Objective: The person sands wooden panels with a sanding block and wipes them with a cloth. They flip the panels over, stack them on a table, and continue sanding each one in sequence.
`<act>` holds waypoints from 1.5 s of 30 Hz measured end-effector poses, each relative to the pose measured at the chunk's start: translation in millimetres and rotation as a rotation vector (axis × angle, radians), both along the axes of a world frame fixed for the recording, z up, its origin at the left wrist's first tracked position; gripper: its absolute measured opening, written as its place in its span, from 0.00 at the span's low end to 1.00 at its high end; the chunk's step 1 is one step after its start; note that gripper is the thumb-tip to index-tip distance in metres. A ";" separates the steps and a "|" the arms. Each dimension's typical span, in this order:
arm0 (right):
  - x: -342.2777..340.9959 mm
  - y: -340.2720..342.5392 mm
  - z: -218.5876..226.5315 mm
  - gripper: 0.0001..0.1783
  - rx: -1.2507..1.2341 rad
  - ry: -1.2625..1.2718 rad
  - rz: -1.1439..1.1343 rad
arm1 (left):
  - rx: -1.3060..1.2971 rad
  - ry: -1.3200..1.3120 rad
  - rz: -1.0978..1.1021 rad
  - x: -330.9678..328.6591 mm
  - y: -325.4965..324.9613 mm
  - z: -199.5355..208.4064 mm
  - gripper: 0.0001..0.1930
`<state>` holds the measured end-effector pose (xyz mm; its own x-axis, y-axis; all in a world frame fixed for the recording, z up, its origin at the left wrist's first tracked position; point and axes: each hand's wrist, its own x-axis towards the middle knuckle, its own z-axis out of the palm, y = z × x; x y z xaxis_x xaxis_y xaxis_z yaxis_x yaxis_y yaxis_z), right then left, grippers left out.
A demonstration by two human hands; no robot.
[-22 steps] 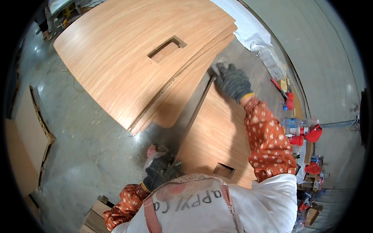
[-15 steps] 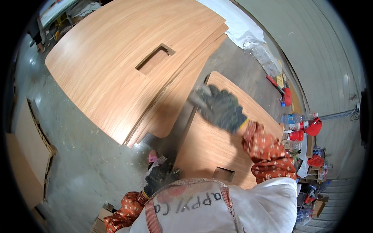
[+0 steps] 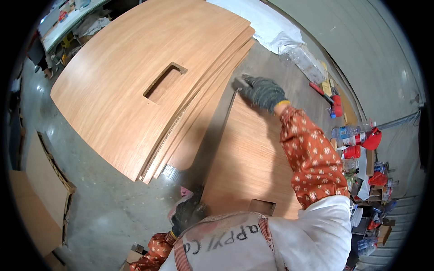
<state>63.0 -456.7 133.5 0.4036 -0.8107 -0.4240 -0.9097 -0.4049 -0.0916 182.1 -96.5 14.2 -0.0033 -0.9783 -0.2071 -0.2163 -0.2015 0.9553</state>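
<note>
Right hand (image 3: pixel 263 93) was clamped on a small grey block (image 3: pixel 240 84), seemingly to bear on an edge of the wooden panel (image 3: pixel 248 144) reaching back beneath the arm (image 3: pixel 312 158); the left hand (image 3: pixel 186 214) (grip too hidden to tell) sat beside that edge, perhaps for steadiness. Farther left lay stacked boards (image 3: pixel 120 86).

White sheet (image 3: pixel 260 20) near pale wall (image 3: pixel 357 54); clear bottle (image 3: pixel 344 132) near red container (image 3: pixel 351 152); cardboard (image 3: pixel 47 180) at left.

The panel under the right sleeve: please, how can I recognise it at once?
Find the large board stack. Right of it lies the panel, the right hand at its far end. Unlike the stack's, its cutout sits beside the person's white shirt.
</note>
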 end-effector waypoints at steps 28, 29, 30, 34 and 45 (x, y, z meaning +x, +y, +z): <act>-217.2 14.1 -22.5 0.28 -0.212 0.211 -0.331 | -0.097 -0.444 0.031 -14.7 -2.2 17.3 0.25; -241.8 13.6 -21.6 0.28 -0.215 0.213 -0.444 | -0.111 -0.457 0.020 -15.6 -3.1 17.8 0.26; -248.6 15.5 -26.2 0.27 -0.255 0.214 -0.369 | -0.151 -0.457 0.003 -12.2 -2.4 13.1 0.26; -191.5 9.3 -87.3 0.21 -0.756 -0.097 0.051 | -0.167 -0.428 0.007 -3.4 0.2 6.8 0.25; -340.3 30.1 -72.7 0.24 -0.559 0.124 -0.266 | 0.076 -0.395 0.055 15.5 8.3 32.4 0.19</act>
